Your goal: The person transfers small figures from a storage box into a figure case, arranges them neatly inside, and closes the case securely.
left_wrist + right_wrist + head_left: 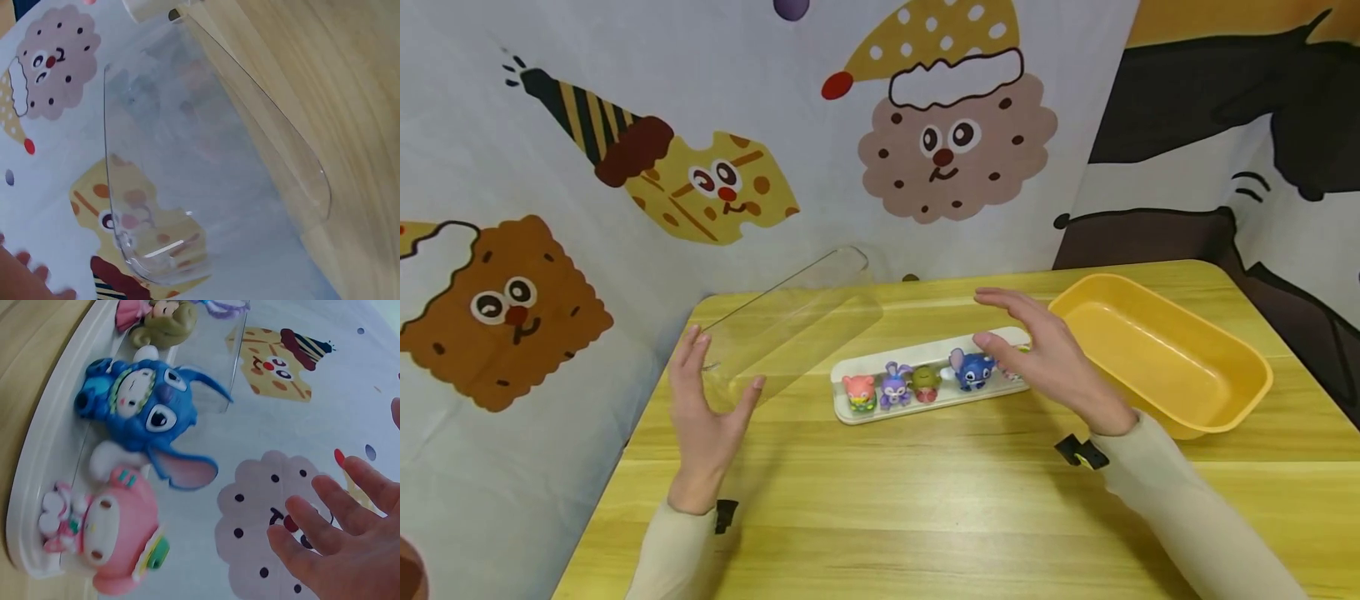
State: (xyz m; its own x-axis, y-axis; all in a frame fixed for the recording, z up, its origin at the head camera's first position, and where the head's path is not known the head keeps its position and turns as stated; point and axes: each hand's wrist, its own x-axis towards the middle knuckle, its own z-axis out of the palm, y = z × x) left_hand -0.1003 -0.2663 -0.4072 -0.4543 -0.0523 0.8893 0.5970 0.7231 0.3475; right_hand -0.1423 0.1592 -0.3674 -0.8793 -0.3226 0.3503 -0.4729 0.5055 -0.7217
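A white tray [910, 355] on the table holds several small toy figures in a row. Among them are a pink-orange bear figure [860, 392], a purple rabbit figure [895, 388], a blue long-eared figure [134, 403] and a pink-hooded figure [112, 528]. Above the tray's right end hovers my right hand [1052, 358], fingers spread and holding nothing. A clear plastic cover [790, 333] stands behind and left of the tray. Near the cover's left end my left hand [709, 429] is raised with thumb and fingers apart; in the left wrist view its fingers look separate from the cover [206, 169].
A yellow plastic basin [1165, 358] sits to the right, close to my right forearm. Behind the wooden table [925, 500] hangs a white cloth [820, 150] printed with cartoon biscuits and cheese. Each wrist carries a black strap piece.
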